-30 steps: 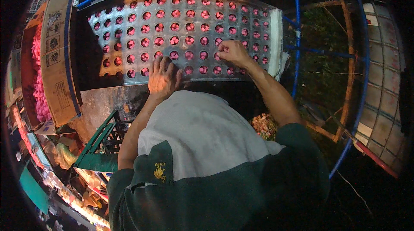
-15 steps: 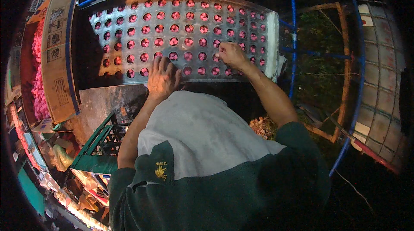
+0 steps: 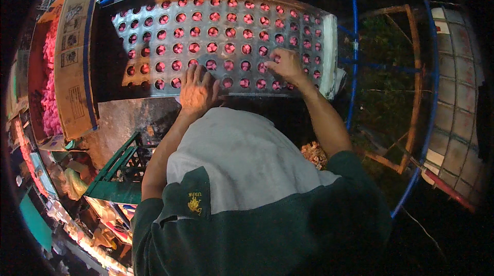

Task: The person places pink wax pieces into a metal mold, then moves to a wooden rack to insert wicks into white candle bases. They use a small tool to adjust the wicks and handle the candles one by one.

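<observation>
1. Right hand [image 3: 287,66]: above the near right part of the plate, entering from the lower right. Fingers curled, thumb and forefinger drawn toward each other; whether a piece is pinched between them, cannot tell.

2. Left hand [image 3: 198,90]: at the plate's near edge, left of the right hand and well apart from it. Back upward, fingers slightly spread and pointing away from the person, tips over the nearest rows of holes.

3. Plate [image 3: 221,39]: metallic, rectangular, directly in front of the person. Long axis left to right, across the body; short axis away from the person. Round holes in rows along the length.

4. Pink pieces [image 3: 211,65]: small, lying in the holes, commonly several to a hole. Left end of the plate partly in shadow.

5. Pale bar [image 3: 329,54]: along the plate's right end, lying across its long axis.

6. Cardboard box [image 3: 76,59]: beyond the plate's left end, near side panel running away from the person. Contents: heaped pink material [image 3: 51,80].

7. Green crate [image 3: 116,191]: slatted, lower left, beside the left forearm.

8. Blue pipe [image 3: 355,44]: right of the plate, roughly parallel to its short axis.

9. Wooden frame [image 3: 413,70]: farther right, beyond the pipe.
</observation>
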{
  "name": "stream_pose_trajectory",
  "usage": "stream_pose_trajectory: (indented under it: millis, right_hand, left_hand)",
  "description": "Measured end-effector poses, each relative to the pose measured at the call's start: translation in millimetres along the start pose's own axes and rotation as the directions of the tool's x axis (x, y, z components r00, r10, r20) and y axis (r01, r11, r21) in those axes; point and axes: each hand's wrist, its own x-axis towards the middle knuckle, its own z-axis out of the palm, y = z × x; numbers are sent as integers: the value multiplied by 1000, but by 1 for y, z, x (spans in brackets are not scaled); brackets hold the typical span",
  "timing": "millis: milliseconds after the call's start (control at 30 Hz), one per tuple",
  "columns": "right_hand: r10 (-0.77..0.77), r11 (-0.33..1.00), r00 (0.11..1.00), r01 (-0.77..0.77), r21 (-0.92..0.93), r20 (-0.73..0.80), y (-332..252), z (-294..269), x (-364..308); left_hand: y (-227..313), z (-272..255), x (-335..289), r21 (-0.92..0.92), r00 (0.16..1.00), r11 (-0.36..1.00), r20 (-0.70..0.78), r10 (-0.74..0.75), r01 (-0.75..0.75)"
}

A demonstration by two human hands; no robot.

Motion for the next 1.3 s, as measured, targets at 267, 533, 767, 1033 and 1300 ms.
stream_pose_trajectory:
  millis: [267, 533, 767, 1033, 1300]
  right_hand:
    - [-49, 999, 998, 50, -10, 28, 8, 18, 3]
    - [-303, 920, 953, 300, -251, 27, -36, 15, 7]
    - [-271, 833, 935, 346, -432, 227, -39, 21, 17]
    - [-222, 873, 948, 297, -387, 226, -46, 21, 22]
    - [-254, 965, 959, 259, -27, 124, -64, 27, -27]
  left_hand:
    - [2, -2, -1, -2, 997, 999, 61, -42, 42]
    - [12, -16, 6, 86, 980, 996, 198, 15, -33]
    - [14, -10, 22, -13, 965, 982, 183, 187, -188]
    - [12, -5, 27, -33, 956, 991, 264, 130, -126]
    - [12, -2, 27, 54, 972, 987, 190, 140, -153]
